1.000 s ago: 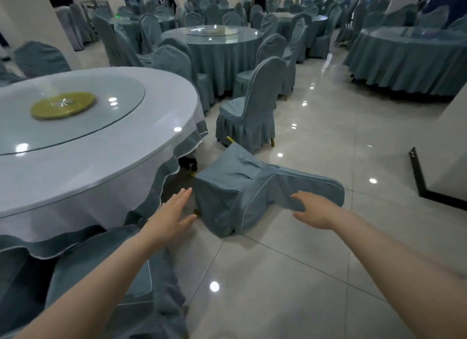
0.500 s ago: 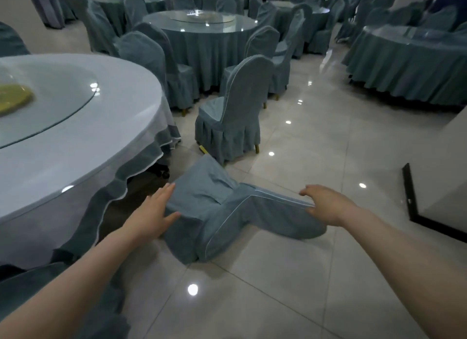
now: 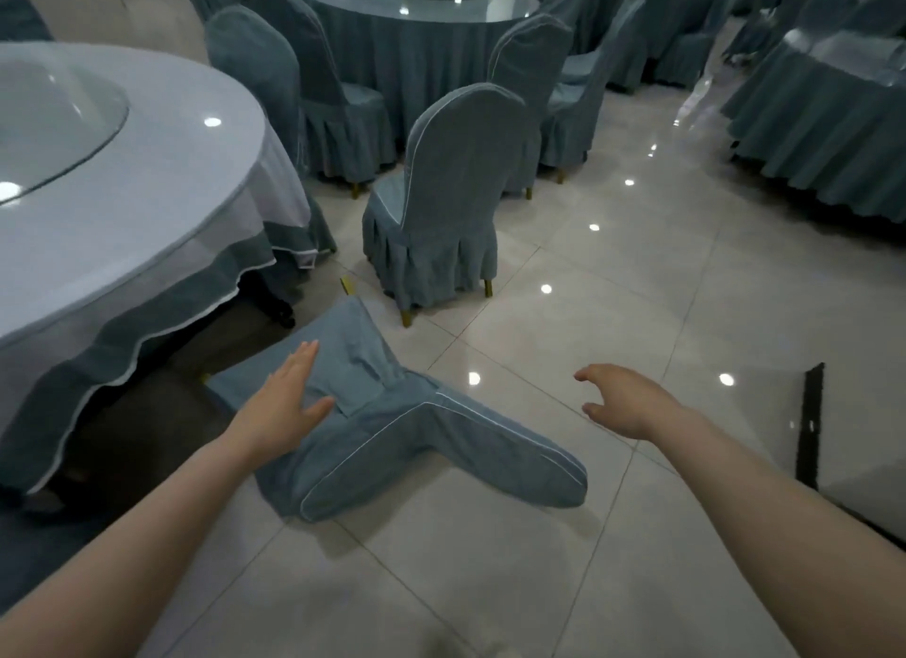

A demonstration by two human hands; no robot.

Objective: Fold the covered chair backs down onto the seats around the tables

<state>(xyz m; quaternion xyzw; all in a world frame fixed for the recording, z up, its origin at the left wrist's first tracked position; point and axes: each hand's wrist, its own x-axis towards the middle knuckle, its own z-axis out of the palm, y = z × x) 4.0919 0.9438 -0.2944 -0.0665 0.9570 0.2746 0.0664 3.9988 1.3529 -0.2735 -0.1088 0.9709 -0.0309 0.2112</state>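
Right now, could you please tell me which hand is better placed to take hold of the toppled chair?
Left. The left hand is spread over the toppled chair, apparently touching its cover; the right hand hovers open over floor tiles beside it.

LEFT: the way is blocked by the round table and its hanging cloth | MIDDLE: the floor is taken up by the fallen chair; an upright chair is set close behind it | RIGHT: bare floor tiles are left open; a black strip is seen at the far edge
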